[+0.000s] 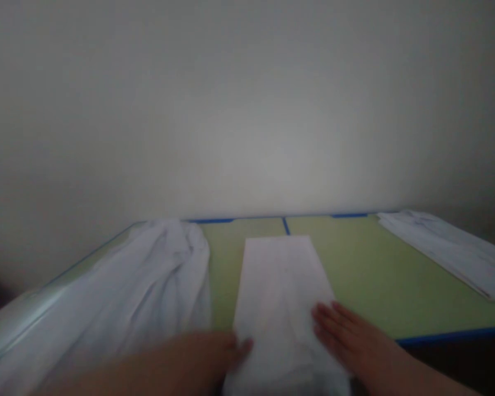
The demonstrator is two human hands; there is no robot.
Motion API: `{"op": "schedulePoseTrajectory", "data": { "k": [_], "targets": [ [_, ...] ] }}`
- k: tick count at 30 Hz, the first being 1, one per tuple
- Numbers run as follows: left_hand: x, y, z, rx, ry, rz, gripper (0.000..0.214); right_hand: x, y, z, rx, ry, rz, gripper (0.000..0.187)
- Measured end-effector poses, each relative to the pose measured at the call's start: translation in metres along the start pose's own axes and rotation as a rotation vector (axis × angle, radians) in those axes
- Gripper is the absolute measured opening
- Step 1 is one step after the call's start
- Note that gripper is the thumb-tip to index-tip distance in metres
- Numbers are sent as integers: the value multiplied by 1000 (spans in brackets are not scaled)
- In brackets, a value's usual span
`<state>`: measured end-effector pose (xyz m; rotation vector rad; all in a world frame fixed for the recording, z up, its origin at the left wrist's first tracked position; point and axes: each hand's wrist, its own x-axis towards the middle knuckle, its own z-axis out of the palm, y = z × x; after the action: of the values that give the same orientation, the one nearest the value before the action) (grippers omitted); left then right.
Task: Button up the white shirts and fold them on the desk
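Observation:
A white cloth folded into a long rectangle (278, 286) lies in the middle of a light green table (367, 264). My right hand (346, 335) rests flat on the cloth's near right edge, fingers stretched out and together. My left hand (214, 355) lies at the cloth's near left edge with a thumb or fingertip touching it; its other fingers are blurred and mostly hidden.
A heap of loose white cloth (119, 297) covers the table's left side. A flat stack of folded white cloth (454, 250) lies at the far right. The table has blue edging (457, 334) and stands against a plain pale wall (247, 110).

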<state>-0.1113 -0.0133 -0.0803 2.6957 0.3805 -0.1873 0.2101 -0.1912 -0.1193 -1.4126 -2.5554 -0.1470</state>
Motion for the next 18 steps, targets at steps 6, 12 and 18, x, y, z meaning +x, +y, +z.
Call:
{"op": "schedulePoseTrajectory", "data": {
  "k": [6,12,18],
  "targets": [
    [21,15,19,373,74,133,62,-21,-13,72,-242,197,32,66],
    [29,27,28,251,91,120,59,-16,-19,78,-160,340,84,55],
    [14,65,-10,-228,223,45,22,-15,-33,0,282,280,135,43]
  ]
}}
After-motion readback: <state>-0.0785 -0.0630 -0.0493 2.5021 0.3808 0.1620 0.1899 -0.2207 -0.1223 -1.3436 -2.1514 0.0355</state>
